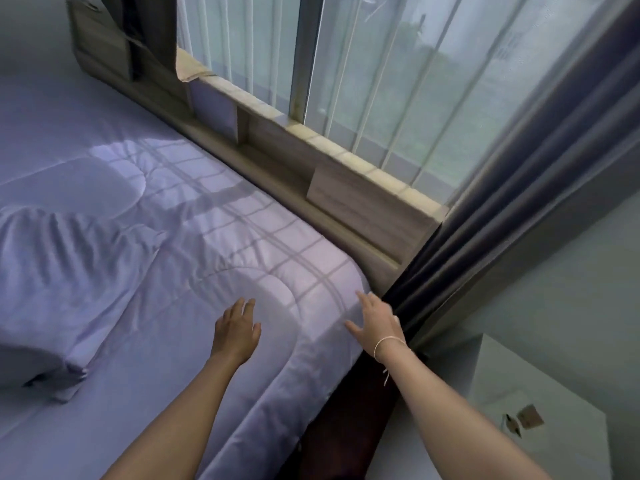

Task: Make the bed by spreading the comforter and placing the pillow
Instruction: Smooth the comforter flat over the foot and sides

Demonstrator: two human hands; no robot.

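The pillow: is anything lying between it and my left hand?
Nothing visible does. Only flat comforter separates the open left hand from the pillow; the right hand is at the bed's corner.

Edges and cloth are hiding much of this bedside scene.

The pillow (59, 282) is running off the left edge, so its full length is not showing. The comforter (214, 237) is being cut by the left and bottom edges. The dark curtain (512, 216) is covering the end of the wooden headboard (374, 202) and the bed's corner below the right hand (375, 320). Small objects (524, 419) on the white nightstand (540, 455) are too blurred to identify. Both forearms are leaving the bottom edge.
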